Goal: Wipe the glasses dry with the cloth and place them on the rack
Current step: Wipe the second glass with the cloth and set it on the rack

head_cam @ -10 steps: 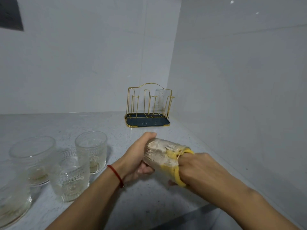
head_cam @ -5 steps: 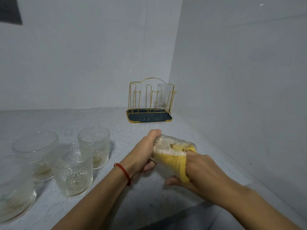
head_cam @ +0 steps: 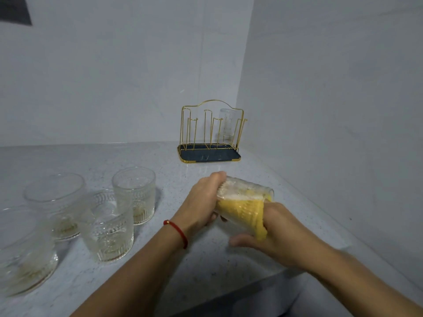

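Glass [head_cam: 242,193] rolled further since half a second ago, base gripped by left hand [head_cam: 203,202], more yellow cloth [head_cam: 246,210] showing, right hand [head_cam: 274,229] pinching cloth. Bare counter [head_cam: 183,259] toward rack [head_cam: 209,133]; wall close right.

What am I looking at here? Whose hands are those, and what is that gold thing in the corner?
This picture comes from a camera worn on a person's head, so you see what they see when they look down at their own hands. The left hand holds a glass tipped on its side. The right hand pushes a yellow cloth into it to wipe it dry. The gold thing is a wire rack on the grey counter. One glass on the rack already hangs upside down there. To the left, four more glasses stand waiting their turn.
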The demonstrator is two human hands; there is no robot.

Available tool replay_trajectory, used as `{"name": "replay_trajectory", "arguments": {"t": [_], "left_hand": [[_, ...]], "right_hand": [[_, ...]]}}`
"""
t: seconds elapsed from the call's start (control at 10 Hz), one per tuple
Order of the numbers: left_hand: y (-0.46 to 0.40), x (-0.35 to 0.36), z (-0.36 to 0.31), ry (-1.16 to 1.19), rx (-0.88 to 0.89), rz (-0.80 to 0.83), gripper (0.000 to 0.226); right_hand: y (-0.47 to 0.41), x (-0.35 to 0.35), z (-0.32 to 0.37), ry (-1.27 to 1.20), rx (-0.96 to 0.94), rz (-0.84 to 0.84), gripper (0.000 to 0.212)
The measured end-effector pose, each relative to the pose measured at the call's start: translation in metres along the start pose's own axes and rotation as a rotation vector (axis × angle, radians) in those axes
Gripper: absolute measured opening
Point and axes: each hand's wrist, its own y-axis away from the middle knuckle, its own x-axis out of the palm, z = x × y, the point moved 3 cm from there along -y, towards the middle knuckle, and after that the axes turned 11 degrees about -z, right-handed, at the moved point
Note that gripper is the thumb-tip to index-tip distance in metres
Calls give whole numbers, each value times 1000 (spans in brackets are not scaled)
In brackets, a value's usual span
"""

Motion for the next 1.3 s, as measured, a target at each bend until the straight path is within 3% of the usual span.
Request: {"name": "replay_trajectory", "arguments": {"t": [0.1, 0.2, 0.3, 0.4, 0.5, 0.6, 0.7, 0.8, 0.9, 1.0, 1.1, 1.2, 1.3], "left_hand": [[0, -4, -4, -46, 515, -163, 53], [-2, -7, 2, 21, 483, -58, 58], [0, 0, 17, 234, -251, 183, 63], [0, 0, 23, 226, -463, 182, 66], [-6, -5, 15, 55, -70, -63, 58], [-5, -6, 6, 59, 358, -158, 56], [-5, -7, 8, 217, 79, 42, 54], [0, 1, 13, 106, -249, 192, 56], [-2, 1, 5, -11, 43, -49, 53], [-1, -5, -2, 70, 483, -185, 49], [0, -5, 2, 215, 273, -12, 52], [2, 2, 11, 164, -260, 192, 53], [2, 3, 8, 87, -127, 49, 51]], "right_hand": [[13, 17, 6, -1182, 565, 18, 56], [9, 14, 1, -1124, 488, 74, 58], [-8, -5, -12, 106, -213, -70, 35], [-10, 9, -12, 463, -410, -1, 37], [3, 23, 3, -659, 320, -3, 30], [14, 35, 5, -1382, 715, -65, 58], [1, 9, 4, -755, 332, -10, 62], [-3, -6, -11, 303, -324, -100, 49], [2, 5, 4, -226, 18, -87, 39], [15, 21, 16, -1178, 641, -78, 38], [8, 7, 15, -895, 346, -43, 27], [3, -8, -7, 316, -354, -82, 25], [10, 1, -2, 166, -242, -65, 34]]}}
